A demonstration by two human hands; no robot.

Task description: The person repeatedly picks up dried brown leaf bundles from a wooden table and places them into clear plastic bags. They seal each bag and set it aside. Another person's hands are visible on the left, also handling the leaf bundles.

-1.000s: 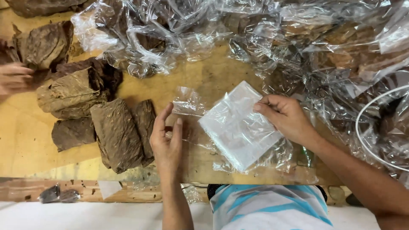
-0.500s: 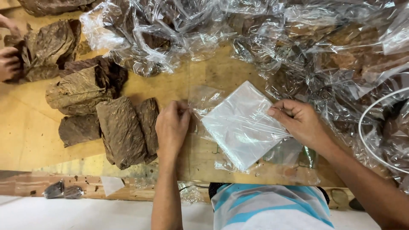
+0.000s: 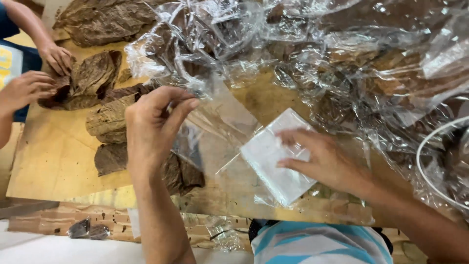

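- Left hand (image 3: 151, 129) raised above the tabletop, thumb and fingers pinched together on the corner of a thin clear plastic bag (image 3: 215, 132).
- Clear bag stretched from that pinch down and to the right, toward a flat white stack of plastic bags (image 3: 273, 164) lying on the worn wooden tabletop (image 3: 53, 156).
- Right hand (image 3: 325, 161) spread flat, fingers apart, pressing on the right part of the white stack.
- Dried brown leaves (image 3: 110, 122) piled just left of the left hand and partly beneath it, resting on the tabletop.
- Heap of crumpled clear plastic wrap (image 3: 342, 54) across the top and right of the tabletop, brown leaves showing through it.
- Curved white wire loop (image 3: 426, 146) at the right edge.
- Two hands of another person (image 3: 41, 73) at the far left, resting on a separate pile of brown leaves (image 3: 93, 76).
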